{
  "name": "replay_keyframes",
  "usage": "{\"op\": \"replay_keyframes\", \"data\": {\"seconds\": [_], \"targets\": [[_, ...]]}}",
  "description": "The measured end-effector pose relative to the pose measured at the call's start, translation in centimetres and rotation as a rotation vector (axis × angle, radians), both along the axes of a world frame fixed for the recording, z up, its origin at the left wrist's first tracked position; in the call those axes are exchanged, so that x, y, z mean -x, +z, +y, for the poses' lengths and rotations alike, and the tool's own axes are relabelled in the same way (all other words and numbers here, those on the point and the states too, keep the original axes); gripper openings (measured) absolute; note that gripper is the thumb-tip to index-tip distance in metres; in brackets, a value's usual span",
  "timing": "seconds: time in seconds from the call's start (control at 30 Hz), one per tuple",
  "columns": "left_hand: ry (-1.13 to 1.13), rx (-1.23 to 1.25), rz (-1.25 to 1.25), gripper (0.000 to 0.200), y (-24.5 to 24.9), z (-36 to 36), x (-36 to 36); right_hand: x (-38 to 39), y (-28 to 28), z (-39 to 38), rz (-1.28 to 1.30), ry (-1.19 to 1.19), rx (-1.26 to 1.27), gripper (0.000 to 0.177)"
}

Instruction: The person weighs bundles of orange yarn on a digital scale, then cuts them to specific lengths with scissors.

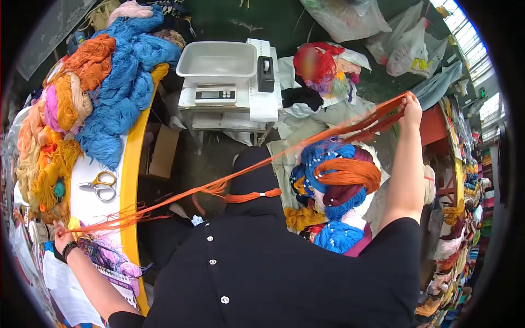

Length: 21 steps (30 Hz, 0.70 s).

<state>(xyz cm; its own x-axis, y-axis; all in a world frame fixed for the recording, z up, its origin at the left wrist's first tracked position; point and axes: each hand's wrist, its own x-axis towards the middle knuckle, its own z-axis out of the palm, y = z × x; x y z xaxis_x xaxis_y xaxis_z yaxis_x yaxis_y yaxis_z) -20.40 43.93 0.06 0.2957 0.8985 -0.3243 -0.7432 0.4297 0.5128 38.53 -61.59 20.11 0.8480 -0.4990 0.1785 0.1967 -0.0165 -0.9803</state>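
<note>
Orange yarn (257, 164) is stretched in a long diagonal across my body between both hands. At the lower left, over the table's edge, my left hand (63, 238) is closed on one end of it. My right hand (410, 111), raised at the upper right, grips the other end, where the strands spread into a wider loop. A short orange bundle (254, 195) with a white tie lies over my lap, below the stretched strands. Scissors (101, 186) with yellow and grey handles rest on the white table top above my left hand.
Blue yarn (117, 82) and orange yarn heap on the yellow-edged table (130, 218) at left. Ahead stands a scale (216, 94) with a white tub (217, 60). Blue, maroon and orange skeins (347, 175) lie at right, beneath my right arm. Plastic bags (407, 49) are at upper right.
</note>
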Motion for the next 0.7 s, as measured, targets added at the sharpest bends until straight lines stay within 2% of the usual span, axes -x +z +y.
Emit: {"op": "replay_keyframes", "data": {"seconds": [0.03,0.07,0.1,0.13,0.2,0.27,0.3,0.33,0.4,0.47,0.5,0.53,0.6,0.67,0.7], "targets": [[-0.065,-0.063,0.006,0.033,0.7,-0.7,-0.6,-0.2,-0.3,-0.6,0.026,-0.116,0.044,0.008],[0.094,0.076,-0.021,0.033,1.7,-1.0,-1.6,-2.0,-1.9,-3.7,0.046,-0.269,0.122,0.009],[0.045,0.053,-0.018,0.032,1.6,-0.2,-1.2,-3.8,-3.2,-6.6,0.062,-0.418,0.200,0.011],[-0.002,0.031,-0.016,0.031,1.6,0.1,-0.9,-3.2,-2.9,-6.6,0.090,-0.584,0.371,0.022],[0.070,0.037,0.037,0.031,1.2,0.6,-0.7,-1.9,-2.0,-7.3,0.230,-0.726,0.733,0.030],[0.074,0.123,-0.045,0.031,1.2,1.0,-0.7,-1.3,-2.0,-7.6,0.271,-0.680,0.749,0.031],[0.116,0.144,0.036,0.035,1.6,0.5,-1.2,-0.9,-1.9,-7.0,0.273,-0.674,0.875,0.032],[0.063,0.082,0.013,0.035,-0.2,3.1,0.2,-0.3,-1.6,-6.1,0.273,-0.667,1.001,0.033],[-0.042,-0.044,-0.031,0.036,-1.7,4.7,1.2,0.8,-0.8,-5.0,0.324,-0.708,1.044,0.033],[0.167,-0.044,0.147,0.035,1.9,2.2,1.2,1.0,-1.1,-7.2,0.302,-0.739,1.001,0.032],[0.099,-0.029,0.065,0.035,1.8,4.3,1.5,2.0,-0.4,-7.1,0.366,-0.803,0.994,0.033],[0.033,-0.041,0.028,0.036,2.0,5.5,2.6,1.8,-0.6,-8.6,0.297,-0.847,0.886,0.034],[-0.098,-0.061,-0.048,0.040,2.8,6.8,3.7,1.3,-0.7,-10.1,0.317,-0.796,0.909,0.034],[-0.142,-0.152,-0.014,0.038,5.7,2.8,0.5,1.6,-0.8,-9.9,0.318,-0.791,0.974,0.034],[-0.153,-0.155,-0.057,0.037,6.3,3.4,0.4,2.1,-0.7,-9.8,0.337,-0.803,0.976,0.035]]}}
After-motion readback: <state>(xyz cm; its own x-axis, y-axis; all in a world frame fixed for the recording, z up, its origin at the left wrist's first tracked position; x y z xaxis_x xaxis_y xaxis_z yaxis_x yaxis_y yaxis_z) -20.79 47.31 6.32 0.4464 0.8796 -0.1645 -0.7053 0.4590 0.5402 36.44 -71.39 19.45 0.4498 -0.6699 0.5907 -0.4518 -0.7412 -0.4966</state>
